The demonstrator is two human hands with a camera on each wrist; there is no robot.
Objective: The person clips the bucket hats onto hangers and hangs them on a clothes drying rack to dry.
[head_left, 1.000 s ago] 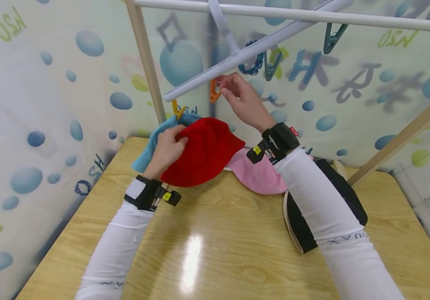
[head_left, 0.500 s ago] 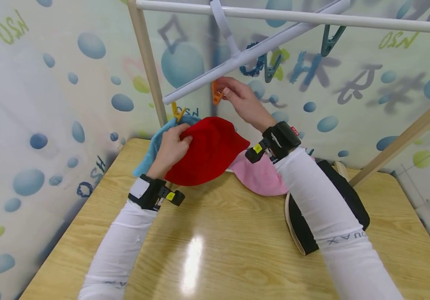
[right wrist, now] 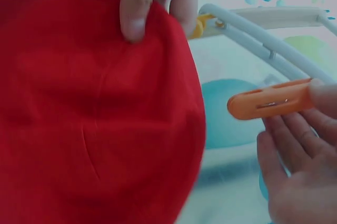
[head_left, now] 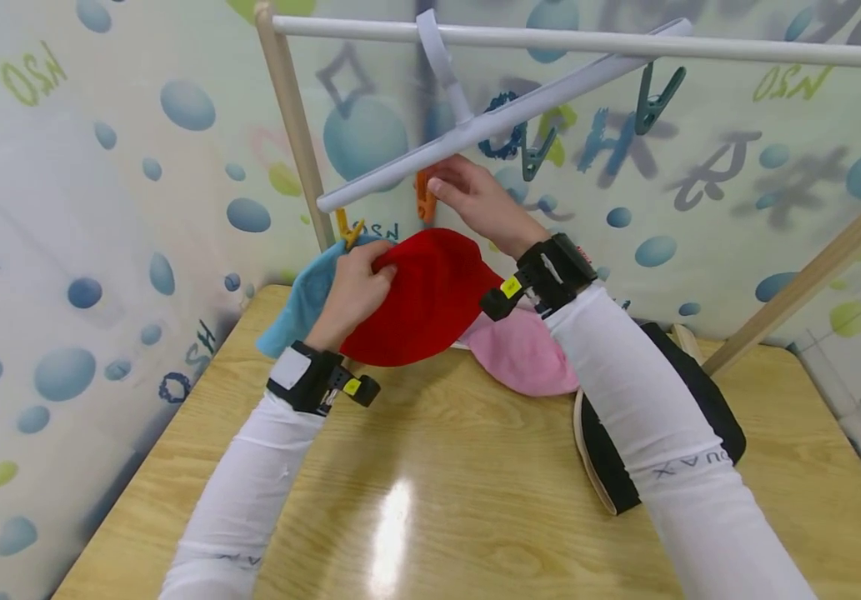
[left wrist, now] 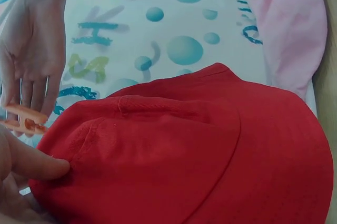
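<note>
My left hand (head_left: 358, 292) pinches the edge of a red hat (head_left: 430, 304), thumb on the outer side, and holds it up over the table. Above the hat, my right hand (head_left: 484, 204) pinches an orange clothespin (head_left: 424, 198) that hangs under a white hanger (head_left: 468, 132). In the right wrist view, the thumb lies on the end of the orange clothespin (right wrist: 268, 101), apart from the red cloth (right wrist: 100, 108). A light blue hat (head_left: 298, 296) hangs behind my left hand from a yellow clothespin (head_left: 347, 229) at the hanger's left end.
Two green clothespins (head_left: 538, 154) hang farther right on the hanger. The hanger hooks over a white rod (head_left: 580, 40) between wooden posts (head_left: 295, 125). On the wooden table (head_left: 460, 492) lie a pink hat (head_left: 528, 354) and a black hat (head_left: 663, 400), partly under my right arm.
My left hand has moved the red hat slightly right, closer beneath the orange clothespin. The clothespin has turned in my right hand's fingers and now looks narrower in the head view.
</note>
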